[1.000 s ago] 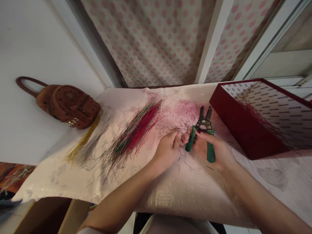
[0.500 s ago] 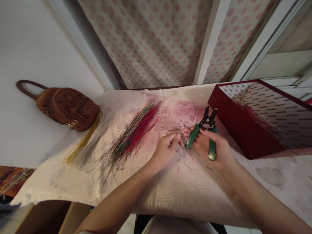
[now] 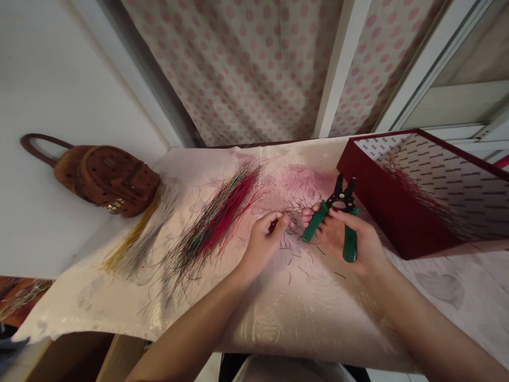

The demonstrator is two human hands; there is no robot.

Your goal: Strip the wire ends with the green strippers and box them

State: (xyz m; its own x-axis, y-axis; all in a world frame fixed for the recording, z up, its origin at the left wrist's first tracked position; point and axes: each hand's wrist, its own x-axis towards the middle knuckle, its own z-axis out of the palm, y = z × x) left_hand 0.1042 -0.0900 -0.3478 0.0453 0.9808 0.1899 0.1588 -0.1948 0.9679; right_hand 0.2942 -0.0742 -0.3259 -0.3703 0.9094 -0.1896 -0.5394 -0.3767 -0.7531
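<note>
Green-handled wire strippers with black jaws rest in my right hand, whose palm faces up and whose thumb presses near the pivot. Their handles and jaws are spread apart. Just left of them, my left hand is closed in a pinch; whatever is between the fingertips is too small to make out. Short wire offcuts lie scattered around and beneath both hands. A bundle of red, green and black wires lies on the table to the left of my left hand.
Grey wires and yellow wires lie further left, beside a brown backpack. On the right stands a dark red box with wires inside. A pale plastic cover spreads over the table.
My left hand has drawn slightly left, away from the wire strippers, and its fingers have curled differently. My right hand still holds the strippers, tilted a little. The view has shifted slightly.
</note>
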